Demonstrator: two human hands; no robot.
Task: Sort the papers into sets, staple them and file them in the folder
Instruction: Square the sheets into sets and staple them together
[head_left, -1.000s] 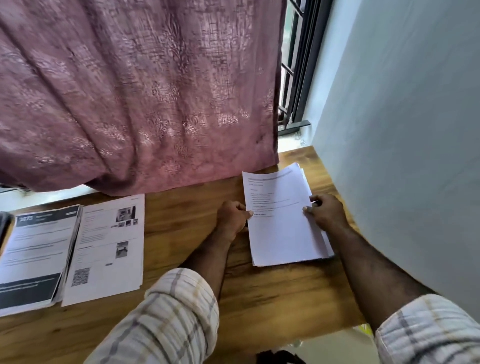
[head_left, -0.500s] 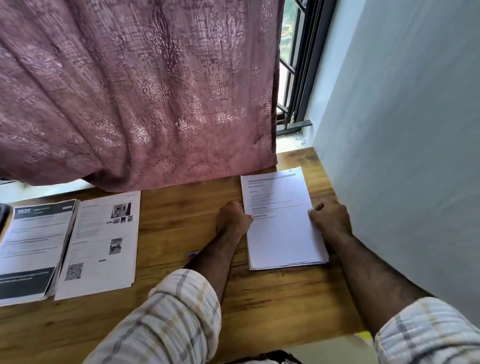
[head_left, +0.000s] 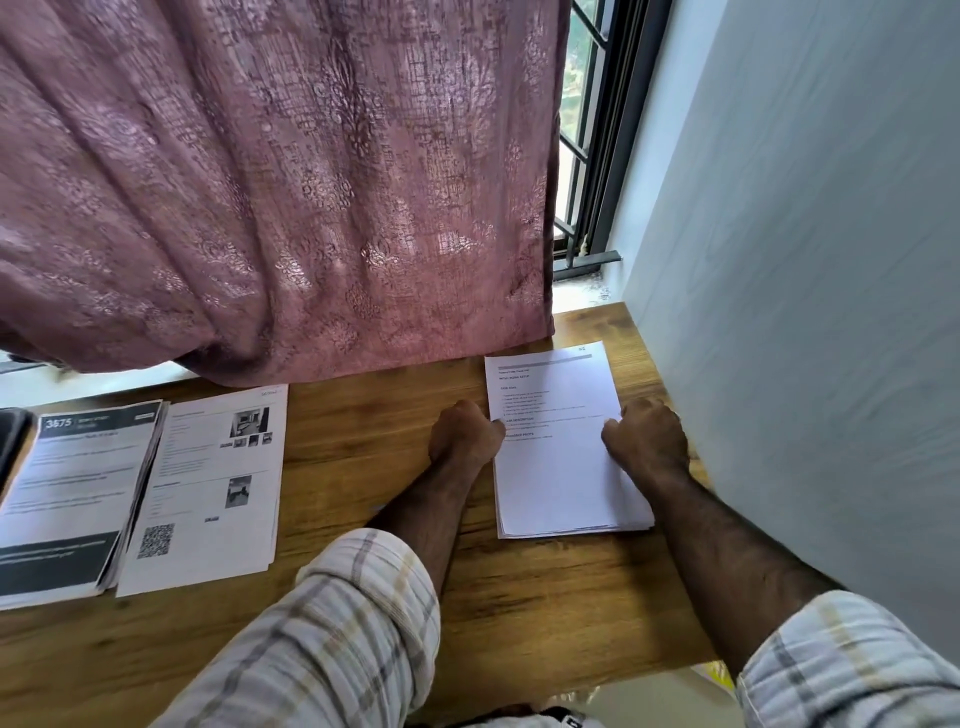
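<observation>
A stack of white printed papers (head_left: 558, 467) lies on the wooden table (head_left: 363, 415) at the right, near the wall. My left hand (head_left: 465, 434) grips its left edge with curled fingers, the thumb on the top sheet. At the stack's right edge my right hand (head_left: 647, 434) holds on with curled fingers, knuckles up. The sheets lie nearly flush, with slight steps along the bottom edge. Further left lie two other sets: one with a dark header and footer (head_left: 72, 493), and one with small photos and a QR code (head_left: 208, 488). No stapler or folder is in view.
A mauve curtain (head_left: 285, 182) hangs down to the table's back edge. A pale wall (head_left: 805, 312) runs close along the table's right side, and a barred window (head_left: 597, 130) sits behind. A dark object (head_left: 10, 436) shows at the far left edge.
The fanned sheets of the right stack have been drawn flush. My right hand slid from the top sheet to the stack's right edge; my left hand stayed at the left edge.
</observation>
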